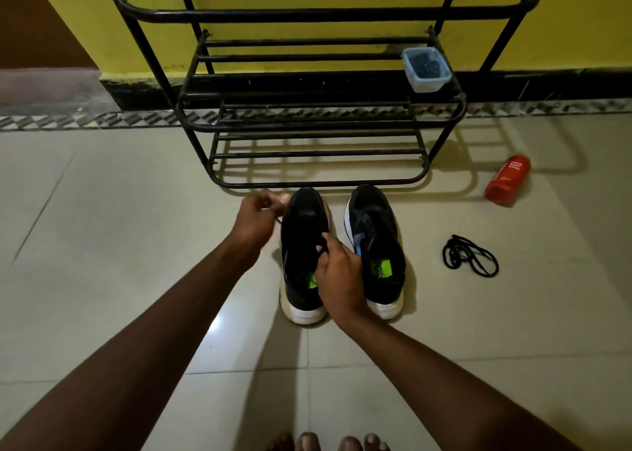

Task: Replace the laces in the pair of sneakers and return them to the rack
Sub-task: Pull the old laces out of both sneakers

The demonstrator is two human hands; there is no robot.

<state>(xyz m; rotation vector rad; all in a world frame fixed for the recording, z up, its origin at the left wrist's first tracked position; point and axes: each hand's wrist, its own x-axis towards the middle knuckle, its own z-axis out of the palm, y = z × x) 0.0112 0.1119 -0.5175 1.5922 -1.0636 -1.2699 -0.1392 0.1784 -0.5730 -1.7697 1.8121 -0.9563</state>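
Note:
Two black sneakers with white soles stand side by side on the tiled floor, toes toward the black metal shoe rack (318, 126). My left hand (258, 216) pinches a black lace end beside the toe of the left sneaker (302, 245). My right hand (338, 273) grips the lace over that sneaker's tongue. The right sneaker (374, 245) has bare eyelets and nobody touches it. A loose black lace (470, 255) lies coiled on the floor to its right.
A red bottle (508, 180) lies on its side on the floor at the right. A clear plastic container (425, 69) with dark contents sits on a rack shelf. A yellow wall stands behind the rack. My toes show at the bottom edge.

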